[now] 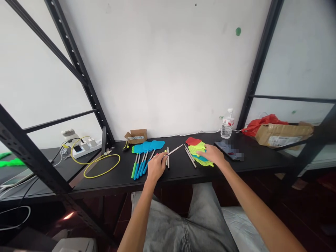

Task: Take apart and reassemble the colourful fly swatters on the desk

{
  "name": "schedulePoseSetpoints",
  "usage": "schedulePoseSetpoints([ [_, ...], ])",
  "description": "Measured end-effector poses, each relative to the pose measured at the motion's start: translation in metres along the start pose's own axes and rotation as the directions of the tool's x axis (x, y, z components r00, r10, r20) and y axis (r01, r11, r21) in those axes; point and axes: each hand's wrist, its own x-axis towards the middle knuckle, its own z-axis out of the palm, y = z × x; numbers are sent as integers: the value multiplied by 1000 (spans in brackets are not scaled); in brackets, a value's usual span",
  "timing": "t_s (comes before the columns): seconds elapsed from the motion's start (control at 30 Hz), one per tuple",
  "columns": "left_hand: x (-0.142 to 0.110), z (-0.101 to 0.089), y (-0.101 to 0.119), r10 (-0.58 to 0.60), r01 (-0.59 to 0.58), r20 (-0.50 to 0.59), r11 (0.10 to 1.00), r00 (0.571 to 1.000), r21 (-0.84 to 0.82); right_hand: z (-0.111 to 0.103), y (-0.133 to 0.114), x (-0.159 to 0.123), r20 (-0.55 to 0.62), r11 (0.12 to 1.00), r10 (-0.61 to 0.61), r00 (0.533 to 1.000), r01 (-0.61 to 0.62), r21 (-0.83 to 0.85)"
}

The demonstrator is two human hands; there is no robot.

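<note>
head view | faces forward and down | near the desk (257, 158) (wall (170, 70) behind)

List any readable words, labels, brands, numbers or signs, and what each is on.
No text can be read with certainty.
Bottle label: red and white, print too small to read.
Large box label: pale, print too blurred to read.
Small box label: pale, print too small to read.
Phone: partly pixelated, nothing readable.
</note>
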Motion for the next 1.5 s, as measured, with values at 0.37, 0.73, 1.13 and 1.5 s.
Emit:
schedulePoseSetpoints([
  [0.37, -1, 4, -2, -19, 19, -1, 999, 1000, 34, 0, 36, 31, 191, 995, 78, 979, -87, 39],
  [0.73, -2, 6, -3, 5, -5, -11, 999, 1000, 43, -44, 63, 13, 360, 608, 75, 930, -328, 723],
  [1.13, -2, -1, 2, 14, -14, -12, 1000, 1000, -1, -11, -3, 1, 211, -98, 93, 973, -202, 975],
  [1.5, -2, -3, 2, 25, -26, -17, 999, 1000, -29, 21, -20, -11, 240, -84, 26, 970, -237, 968],
])
